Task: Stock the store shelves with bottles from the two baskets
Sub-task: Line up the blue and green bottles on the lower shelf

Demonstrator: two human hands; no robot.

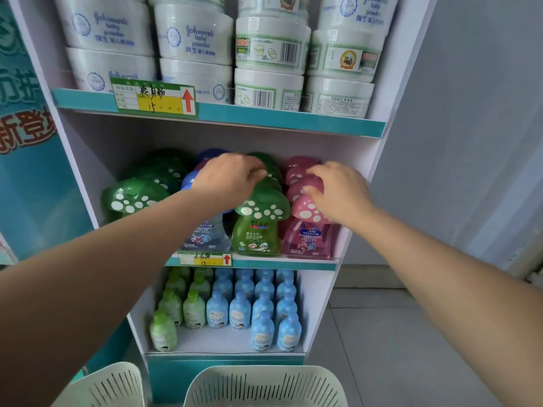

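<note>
White plastic is framing the near edge: the left basket and the right basket are standing at the foot of the shelves, their insides mostly out of view. Beyond them the bottom shelf is carrying small bottles in green and blue rows. On the middle shelf both hands are working among mushroom-capped bottles. The left hand is reaching across the blue row, fingers curling down over the cap of a green bottle standing just behind the front one of its row. The right hand is lying on the pink row by the shelf's right wall, fingers and thumb bending round the cap of a pink bottle just behind that row's front one. Whether either is gripping firmly or only pressing, I cannot tell. This is looking like seating and straightening. It should be going best with each bottle sliding straight back along its own row, cap kept level so neighbours are not tipping, and the front bottles sitting flush with the shelf's front edge, labels facing out. Farthest up, the top shelf is holding stacked white tubs
</note>
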